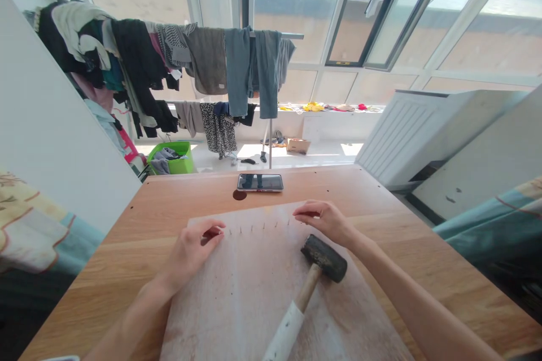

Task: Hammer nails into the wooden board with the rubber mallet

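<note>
A pale wooden board (254,293) lies on the table, with several thin nails (252,228) standing upright in a row across its far part. At the left end of that row is my left hand (197,245), fingers curled and thumb and forefinger tips close together in a pinch. My right hand (324,219) pinches in the same way at the row's right end, just beyond the last clearly visible nail. What either pinch holds, if anything, is too small to make out. A mallet (324,258) with a black head and a wood-and-white handle rests on the board below my right hand.
A phone (259,182) lies beyond the board on the wooden table (169,197), beside a dark round hole (239,195). Behind the table stand a laundry rack with hanging clothes (207,59) and a green basket (182,164). A white cabinet (406,130) is at the right.
</note>
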Demonstrator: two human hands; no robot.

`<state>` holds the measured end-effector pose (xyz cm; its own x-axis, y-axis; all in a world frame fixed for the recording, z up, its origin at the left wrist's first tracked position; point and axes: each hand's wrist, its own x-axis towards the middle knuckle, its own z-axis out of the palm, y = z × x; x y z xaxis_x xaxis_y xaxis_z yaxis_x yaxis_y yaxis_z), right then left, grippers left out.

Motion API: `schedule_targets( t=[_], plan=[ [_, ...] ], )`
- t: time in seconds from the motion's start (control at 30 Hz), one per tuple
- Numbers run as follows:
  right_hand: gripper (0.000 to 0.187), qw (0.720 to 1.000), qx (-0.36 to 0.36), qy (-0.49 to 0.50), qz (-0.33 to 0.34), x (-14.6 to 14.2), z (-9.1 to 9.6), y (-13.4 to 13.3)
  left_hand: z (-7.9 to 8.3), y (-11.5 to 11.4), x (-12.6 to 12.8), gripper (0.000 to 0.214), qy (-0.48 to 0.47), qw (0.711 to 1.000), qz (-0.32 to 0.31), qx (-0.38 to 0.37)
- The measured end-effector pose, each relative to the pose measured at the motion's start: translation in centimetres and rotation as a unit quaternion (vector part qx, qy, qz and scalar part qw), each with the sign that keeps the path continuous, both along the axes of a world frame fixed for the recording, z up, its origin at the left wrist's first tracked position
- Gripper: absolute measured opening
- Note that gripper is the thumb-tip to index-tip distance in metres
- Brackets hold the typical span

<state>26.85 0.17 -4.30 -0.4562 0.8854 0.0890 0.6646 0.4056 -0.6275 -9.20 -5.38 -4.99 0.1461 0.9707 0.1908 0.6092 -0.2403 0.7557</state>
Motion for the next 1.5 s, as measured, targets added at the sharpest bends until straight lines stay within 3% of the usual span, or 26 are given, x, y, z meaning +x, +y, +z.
schedule_targets(
  t=[0.17,0.47,0.7,0.83,1.1,1.33,1.5],
  plan=[
    [0.022,0.998,-0.008,-0.034,0.051,-1.4,0.5,0.7,0.3,0.5,0.9,0.022,-0.012,0.999,0.031,0.029],
    [0.019,0.995,-0.018,-0.071,0.072,-4.0,2.4,0.7,-1.0,1.5,1.7,0.015,-0.026,0.998,-0.043,0.023],
    [0.023,0.991,-0.047,-0.096,0.078,-4.6,2.1,1.2,-0.4,1.5,3.2,0.021,-0.076,0.997,0.012,0.025],
    [0.021,0.994,-0.040,-0.084,0.066,-4.6,2.3,0.8,-0.6,1.8,3.9,0.015,-0.076,0.997,-0.016,0.002],
    [0.017,0.996,-0.032,-0.057,0.061,-7.3,3.2,-0.4,0.0,1.8,5.0,0.018,-0.098,0.995,0.005,0.005],
    [0.020,0.995,-0.032,-0.062,0.067,-8.4,4.0,-0.6,0.2,2.3,6.6,0.013,-0.071,0.996,-0.056,-0.013],
    [0.019,0.999,-0.028,0.002,0.027,-8.0,5.2,-1.5,0.9,1.7,7.0,0.018,-0.107,0.994,-0.018,-0.015]
  ],
)
